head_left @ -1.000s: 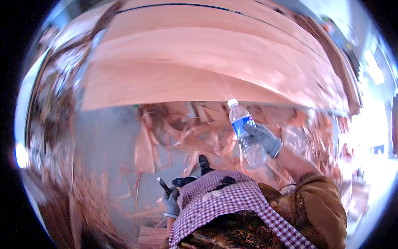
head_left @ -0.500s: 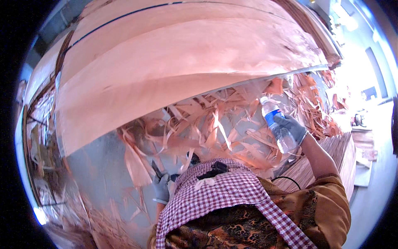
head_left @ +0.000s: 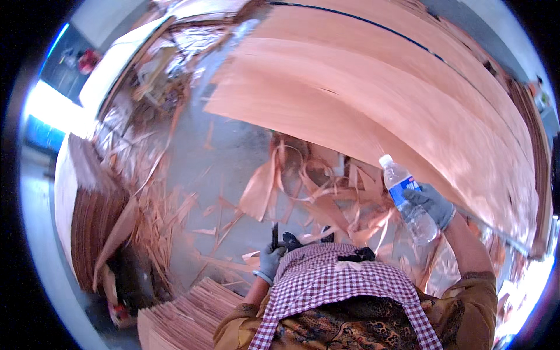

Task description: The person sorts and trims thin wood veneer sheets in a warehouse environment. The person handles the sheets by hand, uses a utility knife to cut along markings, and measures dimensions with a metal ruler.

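Note:
My right hand (head_left: pixel 433 205), in a grey glove, is wrapped round the middle of a clear plastic bottle (head_left: pixel 423 227) with a white cap and blue label. The bottle is tilted, its cap end pointing up and left, near the edge of a broad wood veneer sheet (head_left: pixel 350 76). My left hand (head_left: pixel 270 262), also gloved, is closed on a slim dark tool (head_left: pixel 275 234) that sticks up past the fingers; its exact kind does not show. That hand is beside my checked apron (head_left: pixel 332 274), above the littered floor.
Torn veneer strips (head_left: pixel 259 189) lie across the grey floor (head_left: pixel 216 154). A veneer stack (head_left: pixel 96 216) stands at the left, and another stack (head_left: pixel 186 315) is close by my left elbow. Beyond the big sheet runs a dark strap (head_left: pixel 361 22).
My view has swung to the left, bringing the left-hand stacks into sight and shifting the big sheet rightward. Both hands keep hold of the bottle and the dark tool.

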A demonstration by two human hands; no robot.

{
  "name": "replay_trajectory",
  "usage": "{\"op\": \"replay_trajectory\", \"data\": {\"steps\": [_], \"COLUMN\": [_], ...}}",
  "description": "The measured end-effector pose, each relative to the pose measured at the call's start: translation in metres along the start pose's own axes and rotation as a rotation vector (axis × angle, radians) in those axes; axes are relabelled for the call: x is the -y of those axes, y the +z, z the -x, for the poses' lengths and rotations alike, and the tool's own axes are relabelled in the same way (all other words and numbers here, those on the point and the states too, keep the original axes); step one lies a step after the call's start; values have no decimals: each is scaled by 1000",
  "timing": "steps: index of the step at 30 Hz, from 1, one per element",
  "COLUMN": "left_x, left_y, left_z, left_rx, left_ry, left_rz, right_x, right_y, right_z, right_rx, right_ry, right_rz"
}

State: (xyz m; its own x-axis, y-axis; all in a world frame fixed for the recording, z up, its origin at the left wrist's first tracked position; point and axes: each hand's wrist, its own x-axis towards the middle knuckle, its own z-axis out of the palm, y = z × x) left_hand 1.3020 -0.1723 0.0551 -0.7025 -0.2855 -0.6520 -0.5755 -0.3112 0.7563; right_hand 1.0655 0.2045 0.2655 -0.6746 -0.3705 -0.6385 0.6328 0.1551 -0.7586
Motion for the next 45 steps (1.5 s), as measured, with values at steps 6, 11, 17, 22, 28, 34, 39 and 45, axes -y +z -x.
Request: {"op": "replay_trajectory", "data": {"steps": [6, 11, 17, 22, 28, 34, 39, 45], "left_x": [52, 60, 42, -1, -32, -33, -25, -21], "left_y": [-34, -33, -3, 16, 30, 29, 40, 58], "left_z": [19, 22, -28, -66, -98, -106, -100, -100], "left_rx": [-138, -137, 53, 134, 227, 251, 251, 258], "left_ry": [74, 31, -89, -69, -28, -46, -82, -94], "left_rz": [59, 114, -4, -190, -288, -336, -385, -418], "right_x": [57, 75, 1, -74, -188, -250, -264, -227], "right_y": [75, 74, 20, -96, -260, -298, -296, -224], "right_z": [-120, -114, -88, 44, 225, 336, 303, 230], "right_rx": [271, 229, -17, -473, -684, -1096, -1198, -1092], "right_ry": [-46, -76, -288, -143, -852, -747, -700, -405], "right_rz": [107, 74, 392, -417, -1312, -940, -959, -583]}}
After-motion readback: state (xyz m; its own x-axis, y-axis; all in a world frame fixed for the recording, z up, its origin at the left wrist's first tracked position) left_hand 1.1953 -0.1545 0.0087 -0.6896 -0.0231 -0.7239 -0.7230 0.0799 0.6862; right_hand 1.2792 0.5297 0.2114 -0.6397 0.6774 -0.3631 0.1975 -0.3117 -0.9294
